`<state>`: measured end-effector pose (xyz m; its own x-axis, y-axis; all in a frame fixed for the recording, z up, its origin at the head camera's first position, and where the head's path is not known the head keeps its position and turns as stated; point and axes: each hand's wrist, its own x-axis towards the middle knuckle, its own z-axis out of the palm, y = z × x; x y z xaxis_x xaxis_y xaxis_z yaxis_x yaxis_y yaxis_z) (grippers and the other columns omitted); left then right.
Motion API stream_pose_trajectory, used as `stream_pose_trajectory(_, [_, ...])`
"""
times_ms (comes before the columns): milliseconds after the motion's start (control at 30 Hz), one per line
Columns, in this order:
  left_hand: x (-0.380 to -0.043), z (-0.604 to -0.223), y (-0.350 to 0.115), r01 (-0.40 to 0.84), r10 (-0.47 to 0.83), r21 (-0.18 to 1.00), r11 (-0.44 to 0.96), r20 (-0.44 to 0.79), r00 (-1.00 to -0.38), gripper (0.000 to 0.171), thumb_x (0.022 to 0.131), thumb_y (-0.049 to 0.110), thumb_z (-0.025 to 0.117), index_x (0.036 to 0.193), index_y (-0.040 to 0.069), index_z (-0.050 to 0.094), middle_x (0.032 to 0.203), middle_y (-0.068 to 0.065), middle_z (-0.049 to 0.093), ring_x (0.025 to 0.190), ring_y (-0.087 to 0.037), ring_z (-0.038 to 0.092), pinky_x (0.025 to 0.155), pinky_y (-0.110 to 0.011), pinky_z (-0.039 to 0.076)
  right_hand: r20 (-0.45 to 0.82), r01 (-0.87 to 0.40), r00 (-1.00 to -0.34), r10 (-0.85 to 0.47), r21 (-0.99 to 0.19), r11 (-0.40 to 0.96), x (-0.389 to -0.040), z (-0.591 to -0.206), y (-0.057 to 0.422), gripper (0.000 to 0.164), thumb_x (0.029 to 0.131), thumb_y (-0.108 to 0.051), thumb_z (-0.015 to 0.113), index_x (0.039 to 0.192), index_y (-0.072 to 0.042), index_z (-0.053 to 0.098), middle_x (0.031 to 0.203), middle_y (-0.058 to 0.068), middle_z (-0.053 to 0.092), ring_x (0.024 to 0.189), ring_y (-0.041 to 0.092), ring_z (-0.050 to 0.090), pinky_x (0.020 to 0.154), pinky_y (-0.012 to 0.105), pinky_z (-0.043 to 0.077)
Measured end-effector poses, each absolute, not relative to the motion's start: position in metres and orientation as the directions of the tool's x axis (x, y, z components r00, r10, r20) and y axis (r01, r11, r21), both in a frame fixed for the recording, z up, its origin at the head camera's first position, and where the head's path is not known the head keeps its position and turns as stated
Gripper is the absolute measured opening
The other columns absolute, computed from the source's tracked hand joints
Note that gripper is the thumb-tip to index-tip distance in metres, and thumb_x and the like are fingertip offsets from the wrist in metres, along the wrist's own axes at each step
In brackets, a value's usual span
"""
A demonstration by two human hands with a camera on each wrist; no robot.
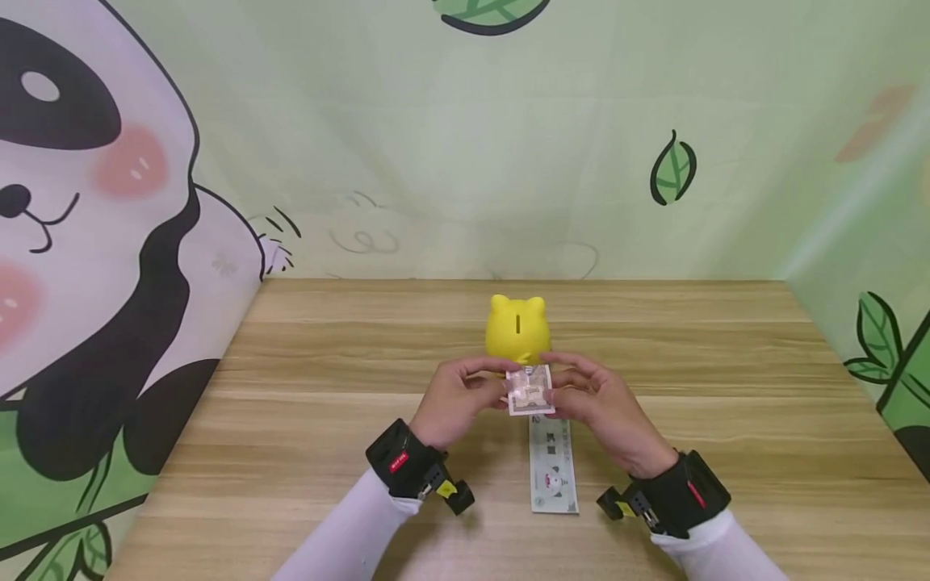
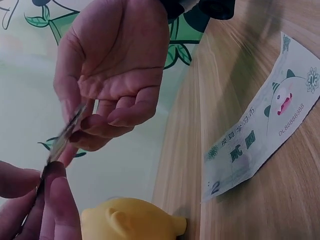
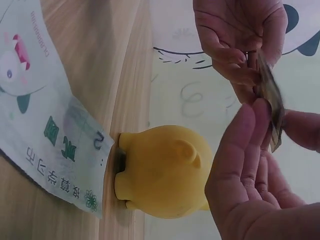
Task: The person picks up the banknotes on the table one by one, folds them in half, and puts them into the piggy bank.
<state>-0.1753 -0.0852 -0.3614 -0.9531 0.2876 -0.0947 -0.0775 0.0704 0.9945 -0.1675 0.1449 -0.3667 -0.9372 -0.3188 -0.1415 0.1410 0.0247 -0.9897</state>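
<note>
A small folded play banknote point(image 1: 529, 390) is held up between both hands, its printed face toward the head camera. My left hand point(image 1: 458, 397) pinches its left edge between thumb and fingers. At the right edge, my right hand point(image 1: 601, 407) grips it the same way. Seen edge-on in the right wrist view, the folded note point(image 3: 270, 97) looks thin, with several layers pressed together. Just beyond the hands stands a yellow piggy bank point(image 1: 518, 327) with a slot facing up. Below them lies a pale green play banknote point(image 1: 554, 476), creased and slightly lifted from the table.
The wood-grain table point(image 1: 327, 452) extends to both sides of the arms. A printed cloth backdrop point(image 1: 436, 161) with a panda and leaves rises behind the table and at its sides. Each wrist wears a black camera strap point(image 1: 398, 458).
</note>
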Motion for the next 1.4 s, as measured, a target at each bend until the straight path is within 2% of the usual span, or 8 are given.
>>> stream_pose_trajectory(100, [-0.1754,-0.3609,-0.085,-0.063,0.29,0.996,0.067,-0.08,-0.954,0.043,0.094,0.001,0.068,0.136,0.008,0.066,0.127,-0.018,0.07,0.085,-0.018,0.076,0.087,-0.044,0.063,-0.134,0.137,-0.938,-0.32,-0.99,0.013,-0.1671,-0.3666,0.1448,0.054,0.096,-0.005,0.068,0.147,0.001,0.051,0.112,0.006,0.071,0.096,0.014,0.07,0.086,0.03,0.061])
stream_pose_trajectory(233, [-0.1767,-0.3628,-0.0839,-0.046,0.32,0.997,0.055,-0.061,-0.945,0.054,0.092,-0.004,0.066,0.144,0.005,0.056,0.12,-0.022,0.07,0.083,-0.015,0.074,0.082,-0.044,0.064,-0.131,0.136,-0.942,-0.31,-0.991,0.007,-0.1665,-0.3663,0.1436,0.051,0.095,-0.004,0.068,0.144,0.004,0.053,0.112,0.005,0.07,0.097,0.013,0.069,0.086,0.029,0.061])
stream_pose_trajectory(433, [-0.1768,-0.3656,-0.0827,-0.046,0.328,0.996,0.078,-0.069,-0.942,0.04,0.093,-0.003,0.066,0.133,-0.001,0.063,0.11,-0.022,0.072,0.078,-0.014,0.071,0.084,-0.054,0.063,-0.156,0.155,-0.949,-0.273,-0.988,0.024,-0.1669,-0.3666,0.1423,0.052,0.095,-0.006,0.069,0.144,-0.001,0.055,0.11,0.003,0.071,0.096,0.015,0.07,0.088,0.031,0.061])
stream_pose_trajectory(733, [-0.1759,-0.3648,-0.0823,-0.056,0.317,0.996,0.075,-0.077,-0.945,0.031,0.094,-0.004,0.066,0.124,0.001,0.068,0.113,-0.018,0.069,0.079,-0.015,0.072,0.077,-0.035,0.064,-0.164,0.16,-0.957,-0.239,-0.986,0.036,-0.167,-0.3679,0.1397,0.047,0.095,-0.007,0.07,0.14,-0.002,0.059,0.112,0.009,0.068,0.096,0.017,0.069,0.087,0.032,0.062])
stream_pose_trajectory(833, [-0.1755,-0.3643,-0.0822,-0.052,0.317,0.996,0.068,-0.071,-0.946,0.029,0.094,-0.004,0.065,0.123,-0.001,0.068,0.113,-0.018,0.068,0.079,-0.015,0.072,0.077,-0.034,0.064,-0.161,0.155,-0.958,-0.238,-0.987,0.042,-0.1671,-0.3678,0.1398,0.046,0.096,-0.007,0.069,0.141,-0.003,0.059,0.112,0.008,0.066,0.096,0.017,0.069,0.087,0.032,0.062])
stream_pose_trajectory(1067, [-0.1765,-0.3667,-0.0819,-0.051,0.309,0.997,0.055,-0.065,-0.949,0.028,0.098,0.0,0.062,0.125,-0.001,0.068,0.119,-0.021,0.069,0.083,-0.017,0.073,0.079,-0.036,0.064,-0.158,0.159,-0.956,-0.246,-0.987,0.018,-0.1678,-0.369,0.1403,0.046,0.097,-0.006,0.067,0.142,-0.002,0.058,0.112,0.007,0.067,0.096,0.017,0.07,0.087,0.032,0.062])
stream_pose_trajectory(1233, [-0.1754,-0.3663,-0.0821,-0.094,0.325,0.995,0.046,-0.103,-0.94,0.031,0.1,0.004,0.062,0.131,0.004,0.067,0.112,-0.022,0.072,0.082,-0.02,0.073,0.079,-0.042,0.065,-0.177,0.179,-0.96,-0.218,-0.984,0.008,-0.1679,-0.3699,0.1398,0.039,0.096,-0.005,0.068,0.133,0.004,0.061,0.11,0.002,0.071,0.094,0.015,0.072,0.087,0.031,0.062])
stream_pose_trajectory(1400, [-0.1748,-0.3661,-0.0825,-0.092,0.366,0.995,0.04,-0.101,-0.925,0.033,0.102,0.004,0.058,0.134,0.004,0.065,0.107,-0.022,0.073,0.08,-0.018,0.074,0.078,-0.039,0.064,-0.179,0.182,-0.965,-0.192,-0.983,0.004,-0.1677,-0.3691,0.14,0.032,0.096,-0.005,0.069,0.125,0.006,0.063,0.109,0.003,0.068,0.092,0.014,0.071,0.086,0.03,0.062])
